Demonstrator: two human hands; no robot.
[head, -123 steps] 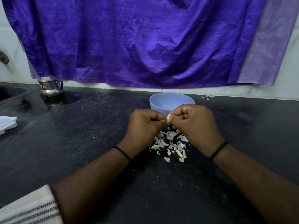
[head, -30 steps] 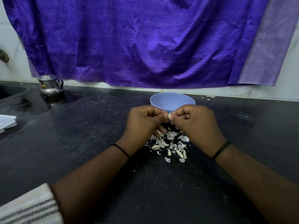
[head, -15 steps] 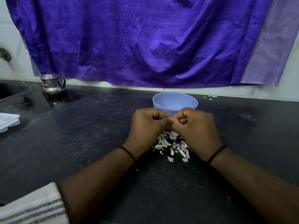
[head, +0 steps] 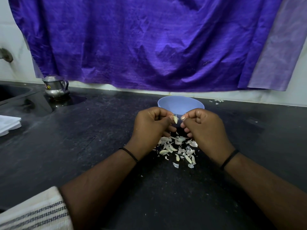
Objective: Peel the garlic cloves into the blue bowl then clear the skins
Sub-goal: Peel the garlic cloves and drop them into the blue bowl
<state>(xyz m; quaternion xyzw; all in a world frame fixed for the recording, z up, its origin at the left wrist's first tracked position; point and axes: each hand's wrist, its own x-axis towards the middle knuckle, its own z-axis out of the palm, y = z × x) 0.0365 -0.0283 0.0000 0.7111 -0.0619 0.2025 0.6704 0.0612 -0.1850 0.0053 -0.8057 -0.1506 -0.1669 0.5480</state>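
My left hand [head: 150,126] pinches a pale garlic clove [head: 175,119] between thumb and fingertips, just in front of the blue bowl [head: 180,104]. A small gap separates it from my right hand [head: 203,128], whose fingers are curled; whether they pinch a bit of skin is too small to tell. Below both hands a heap of white garlic skins and cloves [head: 178,149] lies on the black counter [head: 83,146]. The inside of the bowl is mostly hidden behind my hands.
A small steel jug [head: 55,87] stands at the back left beside a sink edge [head: 15,95]. A white folded cloth [head: 9,124] lies at the left edge. A purple cloth [head: 149,44] hangs on the wall behind. A few skin scraps [head: 217,101] sit back right.
My hands were pressed together on the clove; now they have drawn apart, the clove staying in my left hand. The view has shifted slightly.
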